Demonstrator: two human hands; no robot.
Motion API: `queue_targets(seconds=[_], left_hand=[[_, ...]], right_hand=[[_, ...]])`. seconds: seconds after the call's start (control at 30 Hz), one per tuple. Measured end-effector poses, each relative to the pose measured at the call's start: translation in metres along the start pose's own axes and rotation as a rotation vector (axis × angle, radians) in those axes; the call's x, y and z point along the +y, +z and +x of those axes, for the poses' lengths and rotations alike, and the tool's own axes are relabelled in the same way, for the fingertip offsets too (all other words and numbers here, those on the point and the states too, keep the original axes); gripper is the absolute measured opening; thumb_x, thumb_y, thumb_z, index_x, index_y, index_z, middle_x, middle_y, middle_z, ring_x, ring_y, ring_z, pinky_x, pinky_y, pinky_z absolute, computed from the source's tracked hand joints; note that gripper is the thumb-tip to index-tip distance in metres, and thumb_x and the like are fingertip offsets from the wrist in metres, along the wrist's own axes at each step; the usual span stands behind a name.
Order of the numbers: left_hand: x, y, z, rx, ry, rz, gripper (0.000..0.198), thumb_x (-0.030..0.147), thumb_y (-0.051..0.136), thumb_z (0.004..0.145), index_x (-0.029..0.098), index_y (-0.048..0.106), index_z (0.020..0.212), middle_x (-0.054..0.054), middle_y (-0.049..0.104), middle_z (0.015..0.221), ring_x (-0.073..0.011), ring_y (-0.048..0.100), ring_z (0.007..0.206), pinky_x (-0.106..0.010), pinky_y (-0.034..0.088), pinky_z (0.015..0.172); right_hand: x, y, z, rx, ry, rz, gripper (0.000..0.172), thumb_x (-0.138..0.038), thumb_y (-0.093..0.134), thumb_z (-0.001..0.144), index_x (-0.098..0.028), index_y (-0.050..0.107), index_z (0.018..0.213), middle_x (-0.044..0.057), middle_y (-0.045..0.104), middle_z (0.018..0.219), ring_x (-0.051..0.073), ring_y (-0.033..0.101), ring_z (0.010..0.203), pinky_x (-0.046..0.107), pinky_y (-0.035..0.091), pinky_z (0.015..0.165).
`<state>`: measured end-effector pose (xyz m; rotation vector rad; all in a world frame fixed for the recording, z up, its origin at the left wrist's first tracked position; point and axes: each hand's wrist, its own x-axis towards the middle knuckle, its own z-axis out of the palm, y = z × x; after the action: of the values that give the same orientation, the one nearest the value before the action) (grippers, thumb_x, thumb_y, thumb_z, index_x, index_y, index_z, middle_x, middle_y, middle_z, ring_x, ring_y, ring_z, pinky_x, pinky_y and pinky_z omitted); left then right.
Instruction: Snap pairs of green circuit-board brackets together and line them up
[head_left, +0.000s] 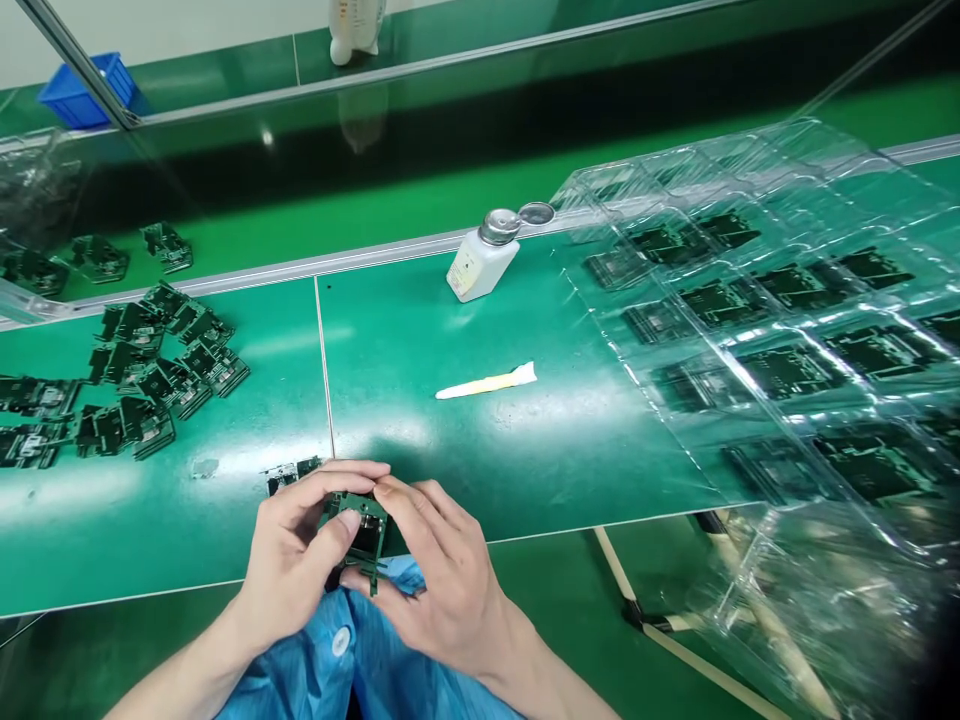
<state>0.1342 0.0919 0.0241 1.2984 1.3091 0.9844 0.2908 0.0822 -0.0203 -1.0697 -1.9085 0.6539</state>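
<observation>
A: What're the hands on?
B: L hand [296,555] & R hand [442,585] both grip 1 green PCB [360,530], fingers closed in tight on it, at the near edge of the green mat [427,330].
A: What's nearby?
B: 2nd PCB [292,473] just past L hand, at 11 o'clock. Loose PCB pile [154,365] at 9 o'clock, white dispenser bottle [484,258] at 12, clear blister tray [750,300] of boards at 3.

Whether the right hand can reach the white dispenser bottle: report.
Probably yes, once the right hand releases the green circuit board it shares with the left hand; only a flat white strip lies on the green mat before the white dispenser bottle.
</observation>
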Motion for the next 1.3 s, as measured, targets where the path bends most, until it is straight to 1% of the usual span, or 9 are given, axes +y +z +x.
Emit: queue_targets(seconds=[0.2, 0.37, 0.43, 0.53, 0.67, 0.9, 1.07, 1.17, 1.3], left_hand=[[0.001, -0.011, -0.008, -0.002, 0.035, 0.172, 0.029, 0.014, 0.061, 0.089, 0.028, 0.072, 0.112, -0.002, 0.074, 0.120, -0.0166, 0.068, 0.116, -0.022, 0.056, 0.096], [-0.013, -0.060, -0.030, 0.245, 0.170, 0.382, 0.044, 0.015, 0.065, 0.087, 0.028, 0.064, 0.129, -0.003, 0.065, 0.136, -0.0206, 0.057, 0.131, -0.031, 0.048, 0.111], [-0.024, -0.081, -0.038, 0.255, 0.066, 0.430, 0.049, 0.020, 0.066, 0.088, 0.029, 0.059, 0.135, -0.005, 0.062, 0.139, -0.0232, 0.056, 0.131, -0.035, 0.048, 0.111], [-0.041, -0.095, -0.045, 0.104, -0.150, 0.515, 0.068, 0.032, 0.071, 0.085, 0.030, 0.043, 0.147, -0.010, 0.050, 0.151, -0.0303, 0.052, 0.136, -0.047, 0.048, 0.111], [-0.057, -0.085, -0.045, -0.046, -0.253, 0.579, 0.072, 0.038, 0.071, 0.085, 0.032, 0.037, 0.149, -0.010, 0.051, 0.151, -0.0314, 0.049, 0.139, -0.051, 0.047, 0.112], [-0.062, -0.080, -0.041, -0.051, -0.242, 0.452, 0.062, 0.034, 0.075, 0.083, 0.033, 0.051, 0.140, -0.007, 0.061, 0.142, -0.0268, 0.056, 0.133, -0.042, 0.048, 0.112], [-0.062, -0.080, -0.045, -0.054, -0.214, 0.135, 0.065, 0.032, 0.079, 0.080, 0.033, 0.052, 0.139, -0.008, 0.062, 0.141, -0.0229, 0.062, 0.126, -0.031, 0.052, 0.106], [-0.061, -0.074, -0.046, -0.041, -0.181, -0.048, 0.068, 0.032, 0.080, 0.078, 0.029, 0.053, 0.140, -0.013, 0.062, 0.140, -0.0238, 0.067, 0.119, -0.031, 0.056, 0.099], [-0.059, -0.070, -0.048, -0.038, -0.143, -0.080, 0.068, 0.034, 0.081, 0.077, 0.027, 0.053, 0.139, -0.015, 0.064, 0.137, -0.0247, 0.068, 0.116, -0.032, 0.058, 0.096]], right_hand=[[0.010, -0.001, 0.003, -0.050, -0.059, 0.051, 0.049, -0.033, 0.061, 0.092, -0.016, 0.046, 0.135, 0.014, 0.071, 0.114, 0.027, 0.067, 0.099, 0.044, 0.059, 0.080], [0.038, -0.005, -0.004, -0.138, 0.090, 0.031, 0.051, -0.035, 0.063, 0.092, -0.020, 0.046, 0.137, 0.014, 0.068, 0.120, 0.031, 0.061, 0.119, 0.050, 0.058, 0.094], [0.048, -0.002, -0.006, -0.247, 0.176, 0.005, 0.051, -0.037, 0.060, 0.094, -0.020, 0.045, 0.139, 0.015, 0.066, 0.124, 0.031, 0.063, 0.117, 0.051, 0.059, 0.093], [0.050, 0.009, -0.003, -0.374, 0.244, 0.005, 0.055, -0.037, 0.060, 0.093, -0.020, 0.042, 0.142, 0.016, 0.063, 0.130, 0.032, 0.063, 0.119, 0.052, 0.060, 0.093], [0.037, 0.024, 0.011, -0.423, 0.180, 0.043, 0.059, -0.026, 0.062, 0.091, -0.020, 0.038, 0.144, 0.016, 0.061, 0.133, 0.031, 0.059, 0.126, 0.051, 0.059, 0.097], [0.020, 0.019, 0.023, -0.377, 0.080, 0.004, 0.060, -0.018, 0.064, 0.087, -0.015, 0.042, 0.143, 0.015, 0.067, 0.123, 0.030, 0.065, 0.116, 0.045, 0.063, 0.091], [0.003, 0.006, 0.024, -0.290, -0.016, -0.089, 0.050, -0.022, 0.059, 0.093, -0.003, 0.048, 0.138, 0.020, 0.069, 0.117, 0.031, 0.066, 0.112, 0.044, 0.063, 0.090], [-0.008, -0.001, 0.029, -0.254, -0.064, -0.124, 0.044, -0.026, 0.055, 0.096, -0.002, 0.054, 0.133, 0.019, 0.071, 0.116, 0.030, 0.068, 0.109, 0.042, 0.063, 0.088], [-0.017, -0.008, 0.032, -0.237, -0.061, -0.123, 0.039, -0.026, 0.056, 0.096, -0.003, 0.059, 0.127, 0.018, 0.072, 0.115, 0.029, 0.068, 0.109, 0.040, 0.063, 0.089]])
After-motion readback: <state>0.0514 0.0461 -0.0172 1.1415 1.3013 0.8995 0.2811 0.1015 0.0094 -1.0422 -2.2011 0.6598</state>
